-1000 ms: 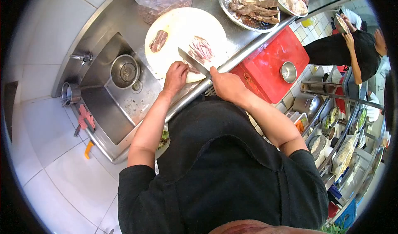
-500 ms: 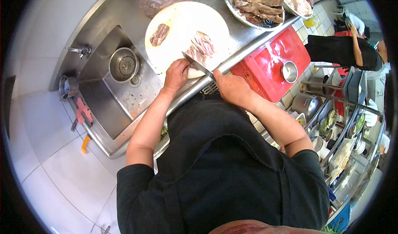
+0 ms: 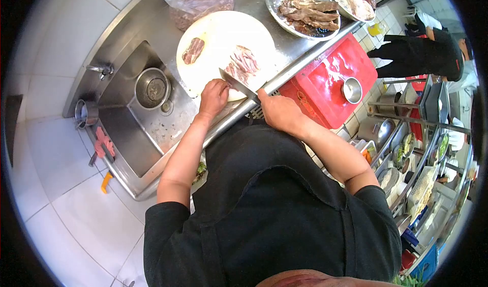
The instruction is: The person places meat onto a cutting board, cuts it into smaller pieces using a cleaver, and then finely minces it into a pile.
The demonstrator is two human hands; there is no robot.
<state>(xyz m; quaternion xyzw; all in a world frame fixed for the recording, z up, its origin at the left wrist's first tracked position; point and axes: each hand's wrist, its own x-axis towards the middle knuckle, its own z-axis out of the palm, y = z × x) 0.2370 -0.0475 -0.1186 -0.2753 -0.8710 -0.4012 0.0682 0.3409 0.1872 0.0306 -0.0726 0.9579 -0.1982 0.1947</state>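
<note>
Since half a second ago, the co-worker (image 3: 434,56) at far right has shifted so that their legs show apart, while the knife has barely moved over the cutting board (image 3: 218,30). From the left, a plastic bag (image 3: 203,13) of mince is cut off by the upper edge, a meat piece (image 3: 193,51) lies on the board, and the left hand (image 3: 214,98) curls at its near edge, fingertips hidden, so its grip cannot be told. Beside sliced meat (image 3: 242,64), the knife (image 3: 237,83) slants between the separated hands, its handle mostly covered by the right hand (image 3: 278,111) clamped around it.
</note>
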